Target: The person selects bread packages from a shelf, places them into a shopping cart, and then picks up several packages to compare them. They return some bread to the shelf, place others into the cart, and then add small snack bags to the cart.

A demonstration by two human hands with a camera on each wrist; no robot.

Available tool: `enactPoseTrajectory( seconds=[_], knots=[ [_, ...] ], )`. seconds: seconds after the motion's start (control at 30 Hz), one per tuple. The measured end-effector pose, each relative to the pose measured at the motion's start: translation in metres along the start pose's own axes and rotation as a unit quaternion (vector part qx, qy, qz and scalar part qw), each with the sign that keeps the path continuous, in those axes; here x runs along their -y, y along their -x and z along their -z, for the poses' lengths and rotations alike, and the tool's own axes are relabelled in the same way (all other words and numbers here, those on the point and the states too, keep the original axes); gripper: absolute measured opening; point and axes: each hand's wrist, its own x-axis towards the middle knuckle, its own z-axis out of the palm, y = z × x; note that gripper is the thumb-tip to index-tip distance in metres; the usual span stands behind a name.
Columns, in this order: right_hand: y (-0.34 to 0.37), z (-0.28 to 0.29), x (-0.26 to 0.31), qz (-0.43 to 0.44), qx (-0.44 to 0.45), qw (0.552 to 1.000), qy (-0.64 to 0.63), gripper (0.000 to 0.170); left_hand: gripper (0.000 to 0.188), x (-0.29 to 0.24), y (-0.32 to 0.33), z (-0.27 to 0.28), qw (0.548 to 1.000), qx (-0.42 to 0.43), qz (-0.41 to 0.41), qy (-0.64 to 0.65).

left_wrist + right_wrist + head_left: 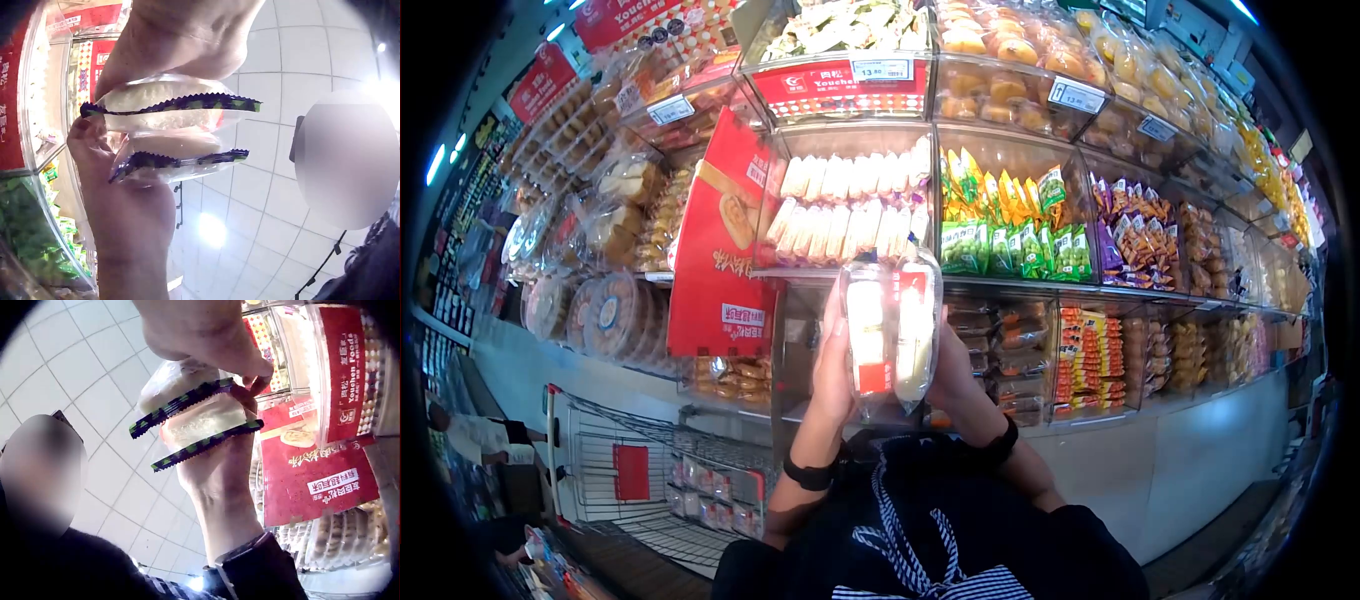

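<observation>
Two clear-wrapped pale breads with red labels, a left pack [867, 335] and a right pack [916, 330], stand side by side in front of the chest. My left hand [831, 365] grips the outer side of the left pack. On the other side, my right hand [952, 370] holds the right pack, so both are held between the hands. Dark zigzag seals [181, 103] run along the pack ends, seen from below in both wrist views. Fingers bend round the far side of the wrappers, partly hidden behind the packs.
Shelf bins ahead hold rows of white wrapped snacks [855, 178], green bags [1015, 250] and orange packets [1090, 350]. A red promotional board [725, 240] stands left of the hands. A shopping cart [635, 480] with packs inside is at lower left.
</observation>
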Motion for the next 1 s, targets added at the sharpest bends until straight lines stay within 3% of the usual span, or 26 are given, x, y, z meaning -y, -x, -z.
enactPoseTrajectory(
  seconds=[0.13, 0.23, 0.33, 0.37, 0.47, 0.5, 0.53, 0.6, 0.63, 0.67, 0.73, 0.77, 0.87, 0.9, 0.93, 1.0],
  knots=[
    [-0.008, 0.007, -0.003, -0.001, -0.031, 0.998, 0.047, 0.048, 0.054, 0.003, 0.001, 0.009, 0.997, 0.001, -0.043, -0.066],
    [-0.011, 0.004, 0.017, 0.022, -0.039, 0.983, 0.178, 0.033, 0.051, 0.000, 0.001, 0.010, 0.990, -0.028, -0.078, -0.112],
    [-0.003, -0.004, 0.040, 0.154, -0.042, 0.982, 0.098, 0.033, 0.048, -0.003, 0.005, 0.011, 0.993, -0.084, -0.054, -0.066],
    [-0.011, -0.014, 0.042, 0.241, -0.122, 0.962, 0.041, 0.035, 0.048, -0.001, 0.007, 0.013, 0.995, -0.088, -0.037, -0.034],
    [-0.003, 0.002, 0.026, 0.293, -0.006, 0.942, 0.166, 0.035, 0.051, 0.001, 0.011, 0.012, 0.993, -0.097, 0.024, 0.065],
    [0.000, 0.002, 0.019, 0.330, 0.049, 0.920, 0.205, 0.035, 0.053, 0.002, 0.011, 0.008, 0.988, -0.115, 0.037, 0.101],
    [-0.006, -0.002, 0.015, 0.449, 0.167, 0.802, 0.357, 0.036, 0.056, 0.002, 0.012, 0.005, 0.980, -0.132, 0.052, 0.136],
    [0.007, -0.003, 0.016, 0.418, 0.186, 0.662, 0.594, 0.042, 0.064, -0.003, 0.012, 0.011, 0.980, -0.104, 0.043, 0.166],
    [0.011, -0.004, 0.020, 0.362, 0.195, 0.615, 0.673, 0.051, 0.065, 0.000, 0.013, 0.021, 0.978, -0.075, 0.022, 0.196],
    [0.015, -0.008, 0.028, 0.285, 0.220, 0.668, 0.651, 0.053, 0.066, 0.002, 0.013, 0.031, 0.974, -0.046, 0.001, 0.223],
    [0.023, -0.013, 0.041, 0.124, 0.262, 0.755, 0.588, 0.056, 0.062, 0.005, 0.018, 0.044, 0.985, -0.082, 0.001, 0.151],
    [0.020, -0.006, 0.042, 0.095, 0.294, 0.816, 0.489, 0.042, 0.062, 0.006, 0.022, 0.047, 0.990, -0.082, -0.002, 0.117],
    [0.016, -0.006, 0.031, 0.026, 0.184, 0.939, 0.288, 0.030, 0.073, -0.002, 0.021, 0.032, 0.995, -0.072, -0.058, 0.030],
    [0.010, 0.002, 0.022, 0.054, 0.158, 0.924, 0.344, 0.031, 0.076, 0.001, 0.021, 0.031, 0.995, -0.069, -0.066, -0.012],
    [0.002, 0.009, 0.014, 0.115, 0.152, 0.878, 0.440, 0.033, 0.079, 0.003, 0.021, 0.030, 0.994, -0.067, -0.074, -0.054],
    [0.002, 0.010, 0.002, 0.110, 0.093, 0.885, 0.443, 0.032, 0.087, -0.002, 0.021, 0.020, 0.991, -0.052, -0.094, -0.074]
  ],
)
